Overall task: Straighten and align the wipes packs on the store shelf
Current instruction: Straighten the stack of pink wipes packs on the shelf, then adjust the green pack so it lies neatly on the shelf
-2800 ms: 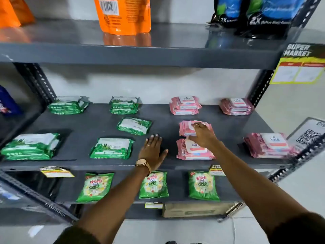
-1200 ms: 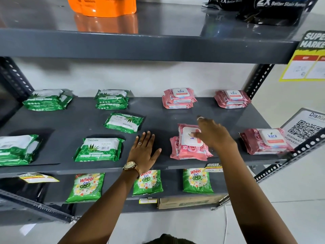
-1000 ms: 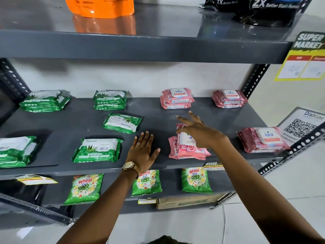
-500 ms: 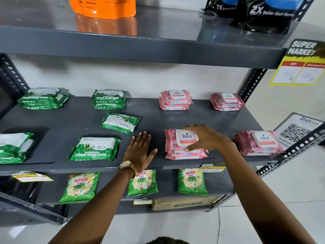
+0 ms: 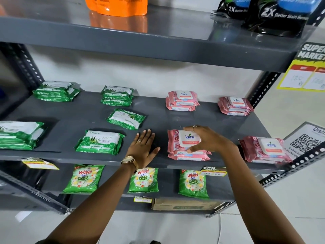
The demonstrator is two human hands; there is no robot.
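Head view: both forearms reach forward and up to the grey middle shelf (image 5: 73, 120). The left hand (image 5: 143, 148), palm down with fingers spread flat, rests on bare shelf beside the front pink stack (image 5: 182, 147) of wipes packs, not touching it. The right hand (image 5: 209, 140) arches over the right side of that stack, index finger along the back edge and thumb at the front, cupping the top pack (image 5: 177, 140). The stack lies near the shelf's front edge, label facing up.
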